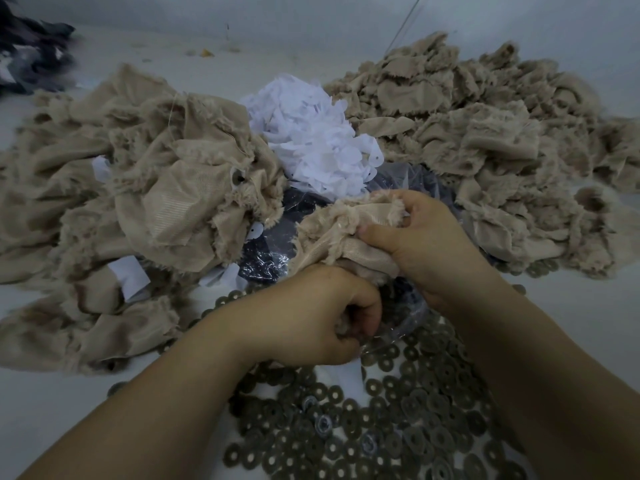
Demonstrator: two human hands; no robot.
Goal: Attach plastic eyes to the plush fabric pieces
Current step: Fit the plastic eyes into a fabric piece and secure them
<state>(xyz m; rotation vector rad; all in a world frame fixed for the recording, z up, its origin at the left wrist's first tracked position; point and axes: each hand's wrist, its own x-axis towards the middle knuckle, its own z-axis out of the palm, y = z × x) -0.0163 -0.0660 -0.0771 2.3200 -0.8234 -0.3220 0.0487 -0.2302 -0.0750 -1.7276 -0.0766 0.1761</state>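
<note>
Beyond my fingers lies a heap of white cutouts (pixel 313 140); far off to my left sits a dark cloth pile (pixel 29 53).

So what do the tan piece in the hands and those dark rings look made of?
Tan piece: plush fabric by the look, with fuzzy frayed edges and a finely ribbed knit backing. Rings: flat washers with centre holes, dull dark grey-brown; metal or plastic, the picture can't settle it.

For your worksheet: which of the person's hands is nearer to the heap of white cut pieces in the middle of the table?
Right. The right hand grips the beige plush piece just below the white heap. The left hand sits lower, closer to the dark washers.
</note>
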